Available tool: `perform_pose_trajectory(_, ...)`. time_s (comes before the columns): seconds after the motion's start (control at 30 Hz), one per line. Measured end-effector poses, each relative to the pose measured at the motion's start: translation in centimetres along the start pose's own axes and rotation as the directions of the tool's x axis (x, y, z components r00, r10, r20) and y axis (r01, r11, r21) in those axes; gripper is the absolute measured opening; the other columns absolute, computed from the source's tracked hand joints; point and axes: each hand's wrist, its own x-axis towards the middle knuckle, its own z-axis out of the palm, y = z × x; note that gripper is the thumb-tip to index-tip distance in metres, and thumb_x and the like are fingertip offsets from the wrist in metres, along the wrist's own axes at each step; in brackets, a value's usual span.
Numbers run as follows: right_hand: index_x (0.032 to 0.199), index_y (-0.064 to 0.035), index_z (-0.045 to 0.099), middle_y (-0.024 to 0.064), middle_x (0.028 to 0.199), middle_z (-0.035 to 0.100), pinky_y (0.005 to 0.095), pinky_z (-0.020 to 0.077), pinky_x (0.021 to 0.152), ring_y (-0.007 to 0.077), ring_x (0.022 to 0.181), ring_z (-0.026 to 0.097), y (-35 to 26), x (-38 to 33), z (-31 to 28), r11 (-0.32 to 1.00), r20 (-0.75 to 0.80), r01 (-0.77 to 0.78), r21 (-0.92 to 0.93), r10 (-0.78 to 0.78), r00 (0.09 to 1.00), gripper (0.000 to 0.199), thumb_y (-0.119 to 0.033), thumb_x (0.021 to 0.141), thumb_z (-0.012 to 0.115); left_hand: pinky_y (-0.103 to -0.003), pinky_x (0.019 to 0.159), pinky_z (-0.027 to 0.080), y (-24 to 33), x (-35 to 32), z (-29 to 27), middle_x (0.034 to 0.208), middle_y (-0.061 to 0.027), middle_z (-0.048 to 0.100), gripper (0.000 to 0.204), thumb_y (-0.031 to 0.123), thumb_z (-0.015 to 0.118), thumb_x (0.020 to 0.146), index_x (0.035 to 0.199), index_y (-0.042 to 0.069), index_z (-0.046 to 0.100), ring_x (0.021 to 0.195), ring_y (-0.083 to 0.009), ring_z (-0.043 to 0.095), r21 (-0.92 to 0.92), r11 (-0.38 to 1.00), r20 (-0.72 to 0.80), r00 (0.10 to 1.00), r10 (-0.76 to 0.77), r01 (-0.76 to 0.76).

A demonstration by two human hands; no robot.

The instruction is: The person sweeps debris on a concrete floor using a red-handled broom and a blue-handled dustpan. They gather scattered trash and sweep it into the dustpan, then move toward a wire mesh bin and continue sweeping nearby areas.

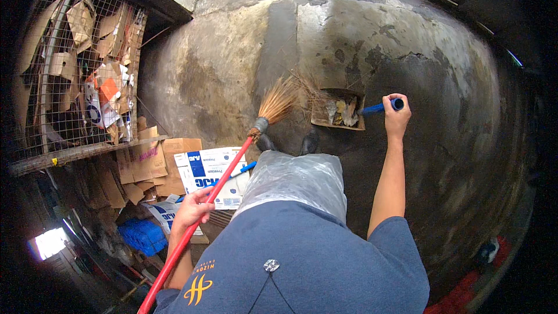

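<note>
My left hand is closed round the long red handle of a stick broom. The broom's spread bristles touch the concrete floor ahead of my feet, just left of a dustpan. Scraps of litter lie inside the pan, and some loose twigs or bristles show at its left edge. With my right hand I grip the dustpan's blue tubular handle, out to the right. The pan appears to rest on the floor with its handle toward me.
A wire mesh cage full of cardboard stands at the left. Flattened cardboard and a white-and-blue printed carton lie beside my left leg, near a blue bundle. The stained concrete floor stretches ahead. Something red lies at the lower right.
</note>
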Motion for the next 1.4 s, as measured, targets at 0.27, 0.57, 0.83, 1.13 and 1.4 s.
perform_pose_trajectory(0.27,0.087,-0.0037,0.066,0.0037,0.075,0.068,0.0313,0.0512,0.067,0.0133,0.068,0.063,-0.2,-1.5,-0.6,0.988,-0.229,-0.112,-0.11,0.085,0.97,0.02,-0.017,0.084,0.08,-0.025,0.036,0.042,4.1,6.6,-7.0,0.076,-0.0088,0.064,0.063,-0.007,0.066,0.08,0.14,-0.007,0.046,0.043,-0.0123,0.055,0.109,0.976,-0.171,0.963,0.206,-0.19)
perform_pose_trajectory(0.57,0.089,-0.0035,0.065,0.007,0.074,0.067,0.0342,0.0512,0.066,0.0187,0.067,0.065,-0.4,-2.4,-0.5,0.977,-0.214,-0.144,-0.16,0.108,0.971,0.024,-0.021,0.083,0.08,-0.027,0.038,0.041,3.2,23.6,-5.9,0.072,-0.0029,0.059,0.058,-0.006,0.062,0.079,0.135,0.004,0.051,0.045,-0.0108,0.051,0.031,0.999,-0.069,0.997,0.039,-0.037)
perform_pose_trajectory(0.83,0.093,-0.0068,0.067,0.009,0.081,0.073,0.0351,0.0541,0.069,0.0224,0.073,0.071,0.0,-2.2,-0.4,0.977,-0.238,-0.172,-0.129,0.138,0.961,0.021,-0.021,0.084,0.079,-0.025,0.036,0.039,3.6,9.4,-2.5,0.068,-0.0033,0.059,0.066,-0.007,0.064,0.077,0.141,0.0,0.051,0.042,-0.0104,0.052,0.197,0.979,-0.038,0.997,0.065,-0.057)
perform_pose_trajectory(1.13,0.091,-0.0058,0.065,0.0082,0.079,0.071,0.0343,0.0526,0.068,0.0203,0.07,0.069,0.5,-1.9,1.4,0.972,-0.258,-0.2,-0.126,0.162,0.953,0.02,-0.019,0.084,0.079,-0.028,0.038,0.043,20.8,23.2,-10.1,0.073,-0.0051,0.063,0.066,-0.001,0.065,0.081,0.144,-0.001,0.046,0.043,-0.0119,0.054,0.352,0.887,-0.042,0.941,0.335,-0.3)
perform_pose_trajectory(1.4,0.089,-0.0047,0.066,0.0033,0.078,0.067,0.0319,0.0513,0.07,0.0143,0.071,0.063,1.4,-2.2,2.2,0.96,-0.318,-0.271,-0.074,0.235,0.919,0.017,-0.017,0.085,0.077,-0.029,0.041,0.043,16.5,33.7,-4.7,0.071,-0.0008,0.062,0.058,0.002,0.066,0.079,0.137,0.003,0.057,0.047,-0.0108,0.054,0.501,0.857,0.158,0.987,0.044,-0.118)
